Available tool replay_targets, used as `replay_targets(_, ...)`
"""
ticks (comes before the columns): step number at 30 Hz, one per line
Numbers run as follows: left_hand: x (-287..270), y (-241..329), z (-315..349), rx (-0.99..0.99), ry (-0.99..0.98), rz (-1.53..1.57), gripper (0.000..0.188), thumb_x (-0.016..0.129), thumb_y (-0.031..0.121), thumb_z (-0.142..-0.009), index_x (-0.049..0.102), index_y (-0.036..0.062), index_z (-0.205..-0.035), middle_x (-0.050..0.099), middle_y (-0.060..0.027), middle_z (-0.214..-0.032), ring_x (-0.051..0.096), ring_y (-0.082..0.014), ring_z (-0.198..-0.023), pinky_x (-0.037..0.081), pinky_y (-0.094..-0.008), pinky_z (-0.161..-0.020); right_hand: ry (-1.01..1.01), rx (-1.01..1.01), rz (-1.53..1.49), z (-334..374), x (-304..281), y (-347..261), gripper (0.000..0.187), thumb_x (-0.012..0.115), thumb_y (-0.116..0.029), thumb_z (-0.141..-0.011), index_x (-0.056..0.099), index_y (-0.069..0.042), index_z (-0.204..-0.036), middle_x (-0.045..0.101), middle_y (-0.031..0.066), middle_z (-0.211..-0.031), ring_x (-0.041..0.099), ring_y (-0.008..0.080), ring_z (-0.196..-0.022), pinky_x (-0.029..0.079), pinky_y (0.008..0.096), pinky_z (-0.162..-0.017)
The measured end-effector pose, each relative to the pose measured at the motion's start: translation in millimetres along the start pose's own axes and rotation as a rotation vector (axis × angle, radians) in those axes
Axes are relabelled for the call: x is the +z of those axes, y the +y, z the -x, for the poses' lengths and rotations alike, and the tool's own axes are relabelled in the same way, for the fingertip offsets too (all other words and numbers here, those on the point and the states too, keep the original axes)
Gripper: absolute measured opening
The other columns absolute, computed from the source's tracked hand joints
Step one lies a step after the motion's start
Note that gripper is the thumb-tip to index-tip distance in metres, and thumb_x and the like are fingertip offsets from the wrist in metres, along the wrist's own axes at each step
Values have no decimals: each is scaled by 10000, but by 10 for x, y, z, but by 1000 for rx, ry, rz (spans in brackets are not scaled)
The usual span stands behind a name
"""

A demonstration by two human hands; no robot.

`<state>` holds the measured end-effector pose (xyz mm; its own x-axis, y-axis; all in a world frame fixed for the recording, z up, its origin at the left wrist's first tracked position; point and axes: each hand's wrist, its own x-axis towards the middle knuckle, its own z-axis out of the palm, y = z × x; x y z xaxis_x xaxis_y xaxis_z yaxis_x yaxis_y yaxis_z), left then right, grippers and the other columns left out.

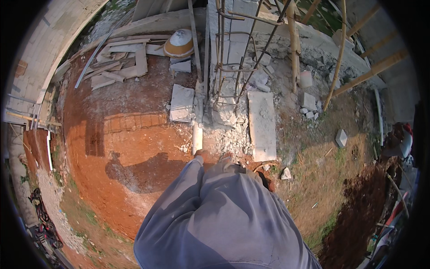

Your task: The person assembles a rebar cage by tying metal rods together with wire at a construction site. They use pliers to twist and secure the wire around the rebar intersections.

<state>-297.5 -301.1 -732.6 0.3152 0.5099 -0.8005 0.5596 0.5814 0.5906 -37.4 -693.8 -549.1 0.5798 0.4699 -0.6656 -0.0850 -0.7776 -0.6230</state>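
My left hand [201, 154] comes out of a grey sleeve, low beside the near end of a pale pipe [197, 136]. The hand is small in the picture, and I cannot make out whether its fingers grip the pipe. Bare toes [226, 155] show at the edge of broken rubble [230, 139]. My right hand [270, 184] is mostly hidden by the grey clothing [237, 215], at its right side, in shadow; its fingers are not clear. A long pale board [263, 125] lies just ahead of it.
Ahead stands a chipped concrete column base with upright rebar [219, 67]. A square slab [182, 103] lies left of the pipe. Farther back are scrap planks [118, 67] and a cement-dusted basin [180, 43]. Bamboo poles [371, 71] lean at right, near concrete blocks [308, 101].
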Motion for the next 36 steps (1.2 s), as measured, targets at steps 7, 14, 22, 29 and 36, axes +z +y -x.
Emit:
replay_targets(7, 85, 1144, 439, 225, 30, 270, 349, 630, 366, -915, 636, 61, -1084, 663, -58, -876, 661, -173, -749, 494, -294, -571, 8, 8, -31, -57, 57, 56, 333, 599, -295, -846, 685, -27, -1022, 706, 160, -962, 672, 259, -901, 508, 369, -785)
replay_targets(14, 202, 3687, 1621, 831, 316, 260, 481, 674, 369, -907, 587, -15, -1183, 642, -113, -1074, 615, -183, -947, 494, -312, -824, 20, 21, -123, 40, 141, 95, 334, 606, -300, -842, 688, -28, -1019, 708, 159, -957, 675, 259, -892, 512, 371, -778)
replay_targets(22, 191, 5050, 2223, 1340, 232, 294, 590, 666, 404, -904, 529, -32, -1276, 586, -190, -1235, 578, -227, -1123, 457, -320, -964, 114, 84, -59, 185, 220, 115, 287, 588, -251, -907, 690, -19, -1041, 675, 153, -1030, 644, 255, -936, 507, 370, -815)
replay_targets(29, 297, 5214, 2253, 1365, 202, 215, 540, 533, 450, -971, 619, -65, -1111, 687, -143, -935, 644, -188, -893, 490, -300, -863, 168, 72, -119, 172, 329, 377, 313, 599, -279, -876, 690, -15, -1018, 682, 151, -982, 642, 253, -911, 499, 365, -816)
replay_targets(36, 378, 5202, 2275, 1317, 43, 323, 540, 518, 471, -972, 639, -55, -983, 601, -56, -721, 584, -145, -682, 507, -294, -673, 109, 27, -241, 161, 360, 436, 441, 617, -407, -859, 683, -14, -1047, 701, 144, -963, 655, 243, -890, 505, 353, -791)
